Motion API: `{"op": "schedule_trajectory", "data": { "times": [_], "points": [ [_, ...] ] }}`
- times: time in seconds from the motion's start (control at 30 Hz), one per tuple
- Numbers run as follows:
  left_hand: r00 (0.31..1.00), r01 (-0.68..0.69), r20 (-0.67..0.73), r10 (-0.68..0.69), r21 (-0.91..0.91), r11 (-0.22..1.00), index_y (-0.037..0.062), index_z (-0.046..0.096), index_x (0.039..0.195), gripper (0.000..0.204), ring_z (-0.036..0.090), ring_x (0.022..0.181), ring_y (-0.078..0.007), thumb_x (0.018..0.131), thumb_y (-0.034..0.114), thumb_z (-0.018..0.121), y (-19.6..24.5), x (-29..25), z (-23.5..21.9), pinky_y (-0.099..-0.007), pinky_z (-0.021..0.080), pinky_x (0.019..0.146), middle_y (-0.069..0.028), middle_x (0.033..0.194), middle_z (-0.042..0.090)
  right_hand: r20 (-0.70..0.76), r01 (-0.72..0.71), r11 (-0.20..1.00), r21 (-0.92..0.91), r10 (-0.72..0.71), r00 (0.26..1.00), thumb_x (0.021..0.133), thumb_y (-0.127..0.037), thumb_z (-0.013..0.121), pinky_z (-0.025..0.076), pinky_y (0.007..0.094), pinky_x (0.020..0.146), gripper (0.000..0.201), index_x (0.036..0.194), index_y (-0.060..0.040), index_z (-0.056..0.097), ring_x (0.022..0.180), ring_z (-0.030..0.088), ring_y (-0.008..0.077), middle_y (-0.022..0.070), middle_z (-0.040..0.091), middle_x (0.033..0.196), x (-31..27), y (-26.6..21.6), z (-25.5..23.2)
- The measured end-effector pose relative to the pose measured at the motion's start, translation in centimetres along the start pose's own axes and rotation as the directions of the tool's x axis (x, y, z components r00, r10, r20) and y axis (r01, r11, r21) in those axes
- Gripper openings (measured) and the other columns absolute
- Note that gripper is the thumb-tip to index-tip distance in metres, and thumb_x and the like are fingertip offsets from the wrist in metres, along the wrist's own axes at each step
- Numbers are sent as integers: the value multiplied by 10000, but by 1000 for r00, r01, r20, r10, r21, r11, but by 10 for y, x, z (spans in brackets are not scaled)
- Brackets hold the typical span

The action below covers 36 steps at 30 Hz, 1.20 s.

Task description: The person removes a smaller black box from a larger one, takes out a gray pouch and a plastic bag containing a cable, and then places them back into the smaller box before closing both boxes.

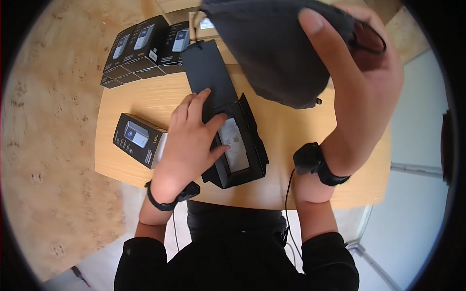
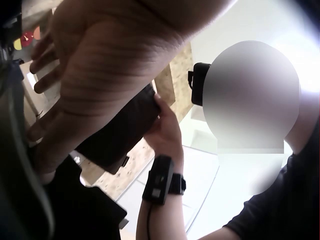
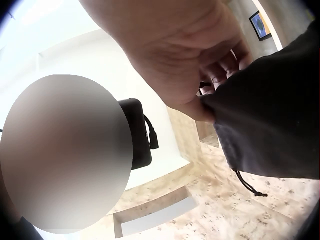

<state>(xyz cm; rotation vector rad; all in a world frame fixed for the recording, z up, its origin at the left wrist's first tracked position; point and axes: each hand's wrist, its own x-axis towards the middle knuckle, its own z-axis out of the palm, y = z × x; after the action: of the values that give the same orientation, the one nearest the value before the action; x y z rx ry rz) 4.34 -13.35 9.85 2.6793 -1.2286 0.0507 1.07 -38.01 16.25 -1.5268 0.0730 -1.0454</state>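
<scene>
Above the table (image 1: 284, 145), right hand (image 1: 361, 72) round a dark pouch (image 1: 274, 48), left hand (image 1: 187, 138) wide at a black box (image 1: 252, 131).

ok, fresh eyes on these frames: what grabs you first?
The dark drawstring pouch, gripped by the right hand and filling the upper middle of the head view. Next, the open black box on the table, a white printed piece inside, the left hand over its left side. Then the grouped product boxes at the table's far left.
</scene>
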Motion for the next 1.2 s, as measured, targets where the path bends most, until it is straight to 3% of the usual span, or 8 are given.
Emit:
{"op": "schedule_trajectory", "data": {
  "times": [0.03,0.17,0.27,0.37,0.57,0.67,0.87,1.2],
  "points": [
    [999,16,29,-16,2,1000,163,747,1261,636,337,1491,-462,669,284,944,4,-2,10,-536,346,1210,-191,1633,351,4,8,1000,-7,-8,1000,867,-32,853,427,175,760,212,1027,1,719,807,584,44,-34,684,885,-2,3,-2],
    [994,29,102,-36,77,997,151,751,1285,755,255,1524,-519,594,355,976,19,-4,30,-613,231,1246,-246,1638,321,13,45,999,-11,-45,999,866,-33,853,432,178,759,214,1028,-1,718,805,587,46,-30,687,883,-7,6,-8],
    [991,50,120,-61,88,995,98,768,1203,726,260,1528,-527,557,341,992,25,-5,43,-647,223,1229,-269,1688,244,12,75,997,-10,-75,997,865,-34,853,435,181,758,215,1029,-2,717,804,590,48,-27,689,882,-6,8,-14],
    [992,55,109,-67,111,992,54,738,1251,832,260,1534,-522,523,364,996,26,-7,57,-657,211,1230,-267,1704,217,21,100,995,-27,-99,995,864,-34,853,439,183,758,216,1029,-4,716,803,592,49,-24,691,881,-5,7,-19],
    [987,78,135,-92,107,991,4,706,1271,859,272,1535,-511,532,340,987,27,-2,59,-590,267,1234,-271,1705,213,87,116,988,-106,-107,990,863,-35,853,446,188,757,219,1030,-7,714,800,597,52,-18,696,879,-3,3,-16],
    [982,111,143,-125,98,989,36,725,1276,769,287,1531,-483,589,282,969,29,-1,56,-528,312,1223,-219,1701,246,126,122,983,-138,-105,986,862,-36,852,449,191,756,220,1030,-8,713,799,599,53,-15,698,878,-1,2,-14],
    [993,102,57,-106,69,992,76,739,1223,539,341,1509,-471,721,190,899,16,-5,63,-521,365,1186,-190,1693,294,163,135,977,-166,-107,981,861,-37,852,457,196,755,223,1031,-11,711,796,604,56,-10,702,876,1,0,-13],
    [984,52,171,-48,-17,999,64,640,1403,825,324,1511,-485,688,341,942,19,-13,36,-530,328,1219,-231,1695,268,162,139,978,-156,-114,980,859,-39,852,468,204,753,228,1033,-16,707,792,612,60,0,709,873,1,-3,-10]
  ]
}}
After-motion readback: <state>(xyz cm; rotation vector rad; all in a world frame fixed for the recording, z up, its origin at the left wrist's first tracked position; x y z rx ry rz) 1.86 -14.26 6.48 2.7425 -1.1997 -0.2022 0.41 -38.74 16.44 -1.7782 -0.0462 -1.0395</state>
